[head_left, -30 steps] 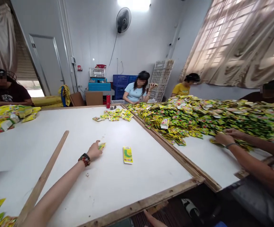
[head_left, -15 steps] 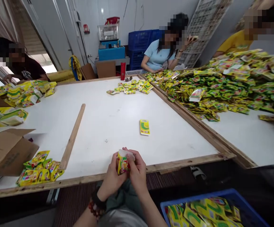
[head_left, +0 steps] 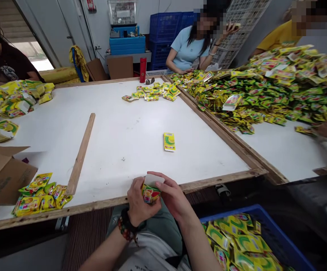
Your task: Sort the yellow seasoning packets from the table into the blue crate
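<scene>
At the near table edge, my left hand is closed around a small yellow-and-red box. Its white flap stands up at the top. Graphics in green and red face me; I cannot tell whether they belong to the box or to a packet in its mouth. My right hand pinches the flap from the right, thumb in front and fingers behind. Beyond them a single yellow box lies flat on the white table.
Loose packets lie beside an open cardboard box and a wooden strip. A blue crate holds yellow boxes at lower right. Past a wooden divider rises a big packet heap. Several co-workers sit around.
The view has tilted down and shifted slightly. My left hand has turned over the box, and my right hand has opened out and moved its thumb up to the flap.
</scene>
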The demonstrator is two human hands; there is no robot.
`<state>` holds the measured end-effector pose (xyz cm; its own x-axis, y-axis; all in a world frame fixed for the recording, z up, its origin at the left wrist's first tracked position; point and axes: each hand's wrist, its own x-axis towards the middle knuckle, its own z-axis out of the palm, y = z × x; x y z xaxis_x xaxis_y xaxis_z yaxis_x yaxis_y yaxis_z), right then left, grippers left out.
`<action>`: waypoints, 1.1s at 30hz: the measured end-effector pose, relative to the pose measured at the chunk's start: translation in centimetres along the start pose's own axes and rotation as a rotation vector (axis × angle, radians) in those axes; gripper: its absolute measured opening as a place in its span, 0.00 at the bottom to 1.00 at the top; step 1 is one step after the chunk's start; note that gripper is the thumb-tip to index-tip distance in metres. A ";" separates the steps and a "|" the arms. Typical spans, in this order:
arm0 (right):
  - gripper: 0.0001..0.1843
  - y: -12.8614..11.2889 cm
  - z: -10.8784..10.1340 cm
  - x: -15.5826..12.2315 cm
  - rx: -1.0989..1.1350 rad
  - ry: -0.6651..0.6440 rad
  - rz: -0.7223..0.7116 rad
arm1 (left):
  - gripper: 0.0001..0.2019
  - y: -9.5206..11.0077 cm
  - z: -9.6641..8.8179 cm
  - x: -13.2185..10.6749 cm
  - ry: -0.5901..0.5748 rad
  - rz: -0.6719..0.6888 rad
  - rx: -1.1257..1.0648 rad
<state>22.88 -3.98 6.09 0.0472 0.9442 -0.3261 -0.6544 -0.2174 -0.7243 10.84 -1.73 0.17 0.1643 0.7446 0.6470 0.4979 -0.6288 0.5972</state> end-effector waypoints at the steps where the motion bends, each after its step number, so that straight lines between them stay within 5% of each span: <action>1: 0.20 0.1 0.0 0.2 0.017 -0.013 0.036 | 0.33 -0.1 -0.2 0.0 -0.020 0.023 0.013; 8: 0.21 1.3 0.3 1.1 0.171 0.000 0.129 | 0.33 -0.7 -0.4 -0.7 -0.125 -0.001 0.104; 12: 0.21 1.7 0.3 0.8 0.140 0.020 0.097 | 0.28 -1.2 -0.3 -0.8 -0.159 0.070 -0.036; 15: 0.18 1.8 0.4 0.5 -0.096 0.002 -0.079 | 0.26 -1.4 -0.3 -0.6 -0.179 0.040 -0.104; 19: 0.16 2.2 0.2 0.3 -0.521 -0.018 -0.387 | 0.37 -1.3 -0.3 -0.5 -0.239 -0.097 -0.098; 24: 0.16 2.3 -0.1 0.3 -0.624 0.122 -0.376 | 0.32 -1.2 -0.4 -0.6 -0.398 -0.151 -0.051; 33: 0.22 2.1 -0.9 -0.6 -0.929 -0.093 -0.540 | 0.28 -1.3 -0.5 -0.4 -0.365 -0.142 -0.050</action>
<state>22.17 -5.22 4.25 0.0747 0.9782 0.1939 0.2661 0.1678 -0.9492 9.64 -1.32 -0.65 0.3931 0.8500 0.3506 0.4968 -0.5172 0.6969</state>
